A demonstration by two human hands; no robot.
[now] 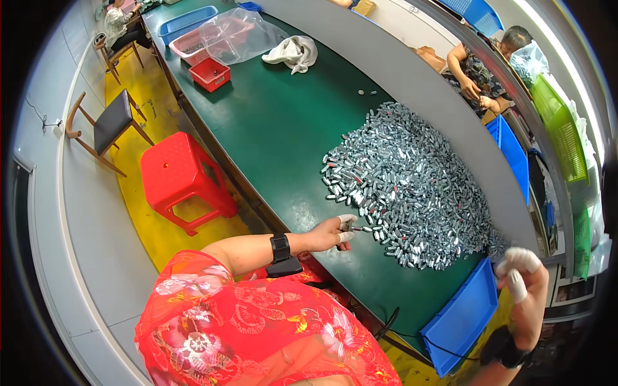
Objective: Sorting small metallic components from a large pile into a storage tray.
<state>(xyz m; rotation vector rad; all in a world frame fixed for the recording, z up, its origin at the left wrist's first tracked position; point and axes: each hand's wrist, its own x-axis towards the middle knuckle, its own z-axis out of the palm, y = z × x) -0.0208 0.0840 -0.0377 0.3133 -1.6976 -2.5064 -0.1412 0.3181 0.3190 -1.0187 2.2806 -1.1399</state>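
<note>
My left hand (337,235) reaches over the green table (270,128), white covers on some fingertips. It pinches a small shiny metal piece (348,226) at the near edge of a heap of similar pieces (412,186). The heaped pieces are silvery, short and elongated, with a few reddish spots among them. Another small piece lies close to my left fingertips. To the right, my right hand (524,283) is raised near the far end of a shallow blue tray (460,315). Its covered fingers are curled, with the thumb apart from them and nothing visible between.
At the table's far end are a red basket (210,74), a pink basket (187,48), a blue basket (187,24), clear plastic and a white cloth (294,53). A grey divider (444,109) borders the heap; a person (476,74) works beyond. A red stool (183,177) stands left.
</note>
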